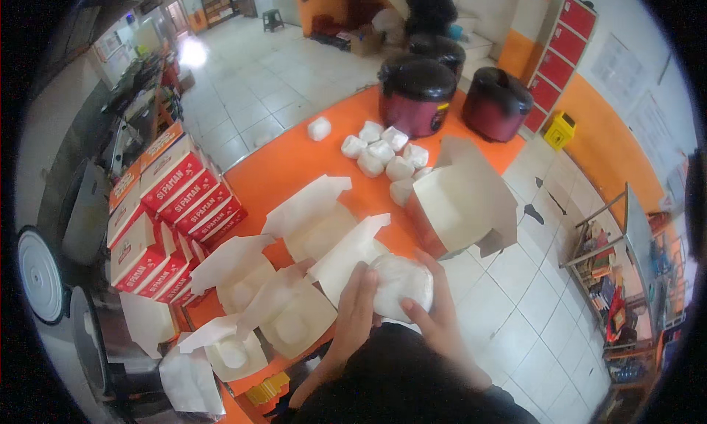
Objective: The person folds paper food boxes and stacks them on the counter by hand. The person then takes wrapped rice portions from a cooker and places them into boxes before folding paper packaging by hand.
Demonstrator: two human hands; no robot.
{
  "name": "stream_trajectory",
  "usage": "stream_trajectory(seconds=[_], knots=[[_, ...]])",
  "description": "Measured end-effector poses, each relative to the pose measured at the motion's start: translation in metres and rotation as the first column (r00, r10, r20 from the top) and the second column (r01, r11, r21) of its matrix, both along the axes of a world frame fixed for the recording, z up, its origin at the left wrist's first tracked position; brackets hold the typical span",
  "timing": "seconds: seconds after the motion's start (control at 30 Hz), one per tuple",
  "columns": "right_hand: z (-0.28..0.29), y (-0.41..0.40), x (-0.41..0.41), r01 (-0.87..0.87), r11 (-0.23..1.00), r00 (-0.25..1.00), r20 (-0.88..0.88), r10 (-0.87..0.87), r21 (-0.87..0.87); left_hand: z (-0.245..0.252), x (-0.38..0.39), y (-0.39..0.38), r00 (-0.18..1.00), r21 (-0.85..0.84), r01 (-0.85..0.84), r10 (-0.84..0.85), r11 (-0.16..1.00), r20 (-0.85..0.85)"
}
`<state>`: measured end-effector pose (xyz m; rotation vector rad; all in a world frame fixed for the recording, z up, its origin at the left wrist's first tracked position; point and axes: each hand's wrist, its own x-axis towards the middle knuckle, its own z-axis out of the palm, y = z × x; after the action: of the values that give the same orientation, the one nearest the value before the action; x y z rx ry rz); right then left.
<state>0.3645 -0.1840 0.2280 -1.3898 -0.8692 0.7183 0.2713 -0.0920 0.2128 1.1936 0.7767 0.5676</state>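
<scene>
Between my two hands is a rounded white paper-wrapped bundle [402, 287], held just above the front edge of the orange table [265, 164]. My left hand [354, 302] presses flat against its left side. The fingers and thumb of my right hand [437, 302] curl around its right side. Just beyond my left hand stands an open takeaway box [349, 255], its inside partly hidden. Several more open takeaway boxes [295, 327] spread to the left, some with a white bundle [233, 355] inside. Smaller-looking wrapped bundles [381, 151] cluster farther back.
Stacked red-and-white printed boxes [172, 189] stand at the left. A large open carton [467, 203] sits at the table's right edge. Dark red rice cookers [417, 101] occupy the far end. Left of the table is a lidded pot [41, 275]; a shelf rack [613, 280] stands right.
</scene>
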Motion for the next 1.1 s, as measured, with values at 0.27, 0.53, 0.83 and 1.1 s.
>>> stream_trajectory(seconds=[0.27,0.53,0.83,1.1], knots=[[-0.002,-0.017,0.009,-0.028,0.992,0.946,-0.318,0.065,0.122,0.015,0.0,-0.001,0.994,-0.092,0.108,-0.107,0.99,0.02],[0.003,-0.016,0.006,0.054,0.982,0.814,-0.577,0.062,0.182,0.026,-0.003,0.0,0.975,-0.196,0.213,-0.196,0.957,0.103],[-0.004,-0.015,0.009,0.067,0.979,0.694,-0.714,0.094,0.194,0.034,-0.008,-0.002,0.961,-0.329,0.24,-0.175,0.913,0.216],[0.003,-0.012,0.005,0.082,0.966,0.663,-0.737,0.132,0.246,0.046,-0.008,-0.008,0.975,-0.303,0.174,-0.12,0.937,0.189]])
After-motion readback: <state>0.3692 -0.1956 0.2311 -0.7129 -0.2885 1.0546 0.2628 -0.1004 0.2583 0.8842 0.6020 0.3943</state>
